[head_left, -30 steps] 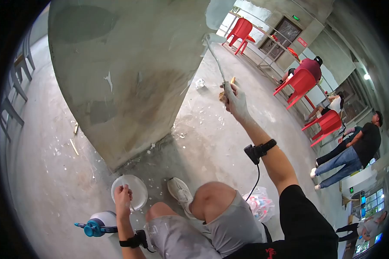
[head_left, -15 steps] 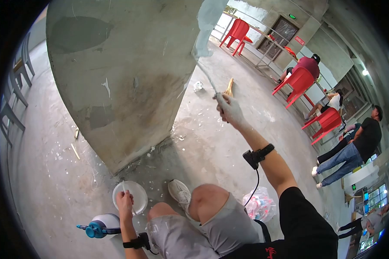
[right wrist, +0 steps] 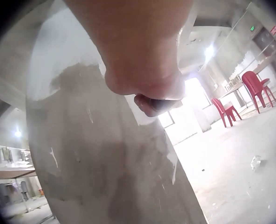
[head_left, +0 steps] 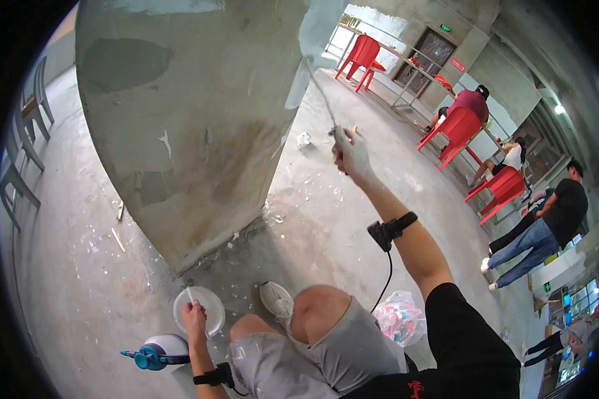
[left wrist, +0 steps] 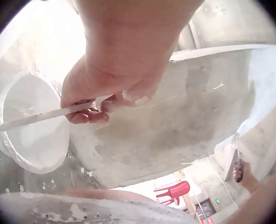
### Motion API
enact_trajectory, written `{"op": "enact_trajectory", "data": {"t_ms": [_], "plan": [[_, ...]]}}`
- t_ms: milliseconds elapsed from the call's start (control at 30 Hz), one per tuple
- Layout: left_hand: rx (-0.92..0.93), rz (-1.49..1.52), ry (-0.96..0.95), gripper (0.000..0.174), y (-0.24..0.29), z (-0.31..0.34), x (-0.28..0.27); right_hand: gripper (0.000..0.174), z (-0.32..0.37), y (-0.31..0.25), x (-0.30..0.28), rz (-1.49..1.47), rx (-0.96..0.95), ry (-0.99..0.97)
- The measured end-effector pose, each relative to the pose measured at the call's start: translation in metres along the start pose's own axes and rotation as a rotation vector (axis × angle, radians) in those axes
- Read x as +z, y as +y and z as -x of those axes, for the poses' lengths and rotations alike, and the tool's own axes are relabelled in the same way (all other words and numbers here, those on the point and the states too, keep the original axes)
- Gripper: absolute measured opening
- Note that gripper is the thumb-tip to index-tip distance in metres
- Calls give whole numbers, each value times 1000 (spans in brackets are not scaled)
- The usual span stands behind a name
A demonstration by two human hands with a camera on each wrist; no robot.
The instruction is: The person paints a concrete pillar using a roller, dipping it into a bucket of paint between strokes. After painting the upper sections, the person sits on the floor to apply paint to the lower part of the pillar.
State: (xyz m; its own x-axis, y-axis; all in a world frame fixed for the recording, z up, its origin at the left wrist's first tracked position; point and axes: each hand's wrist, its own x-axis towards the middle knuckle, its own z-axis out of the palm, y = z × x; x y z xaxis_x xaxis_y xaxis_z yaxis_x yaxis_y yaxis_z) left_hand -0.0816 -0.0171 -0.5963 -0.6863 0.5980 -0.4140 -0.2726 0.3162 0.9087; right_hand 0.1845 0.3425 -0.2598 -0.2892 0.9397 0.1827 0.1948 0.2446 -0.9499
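Pillar (head_left: 199, 126): before person (head_left: 293, 366) | tool (head_left: 323, 94): in right hand (head_left: 354, 156), at pillar's right edge | bucket (head_left: 212, 308): near pillar's foot | bottle (head_left: 169, 349): just left of bucket | bag (head_left: 400, 319): on floor (head_left: 346, 246), right of person

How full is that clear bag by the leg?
Not empty: in the head view, patches of pink and white show through the clear bag. Whether it is full, I cannot tell.

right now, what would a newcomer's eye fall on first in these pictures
Probably the big grey pillar filling the head view's upper left. Next, the right hand grips a slim tool by its right edge, while the left hand holds a white stick over a white bucket. Red chairs stand out at upper right.
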Motion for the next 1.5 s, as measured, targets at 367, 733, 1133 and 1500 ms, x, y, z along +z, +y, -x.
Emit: {"op": "enact_trajectory", "data": {"t_ms": [367,733,1133,1500], "plan": [[27,-11,50,19,-5,-4,5,46,-39,-87,-10,-209,-150,-199],[-3,38,26,19,-8,-4,1,50,-49,-86,33,-609,78,-554],[-34,162,-54,17,-5,4,10,51,9,44,47,-542,336,-496],[-52,159,-58,20,-16,-1,8,52,-35,-70,41,-525,130,-471]]}}
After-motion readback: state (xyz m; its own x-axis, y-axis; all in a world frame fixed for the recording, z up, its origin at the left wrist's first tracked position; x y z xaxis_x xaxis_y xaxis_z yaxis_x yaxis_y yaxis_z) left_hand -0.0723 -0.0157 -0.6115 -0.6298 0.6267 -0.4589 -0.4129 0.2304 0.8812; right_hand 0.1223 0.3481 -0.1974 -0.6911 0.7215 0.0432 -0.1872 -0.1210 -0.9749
